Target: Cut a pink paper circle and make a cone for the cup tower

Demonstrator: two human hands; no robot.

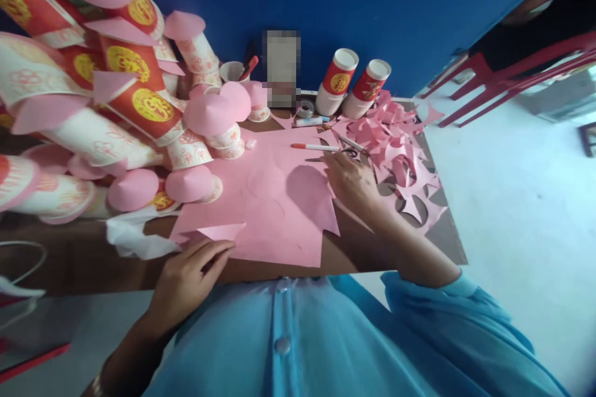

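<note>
My left hand (pixel 190 276) is at the near edge of the table, its fingers closed on a small folded piece of pink paper (pixel 222 232). Beneath that piece lies a large pink sheet (pixel 261 198) with faint curved pencil lines. Past the sheet's right side, my right hand (pixel 354 185) has its fingers curled over a pair of scissors (pixel 315 160). The scissors' blade points left, and a dark handle loop shows behind the fingers. Just beyond them, a white marker with an orange end (pixel 314 147) rests on the paper.
Paper-cup towers with pink cone tops (pixel 153 108) crowd the left. Two stacks of red and white cups (pixel 339 80) stand at the back, near a tape roll (pixel 306 110). Pink paper scraps (pixel 395 149) cover the right. A white plastic bag (pixel 139 236) lies front left; a red chair (pixel 516 74) stands beyond.
</note>
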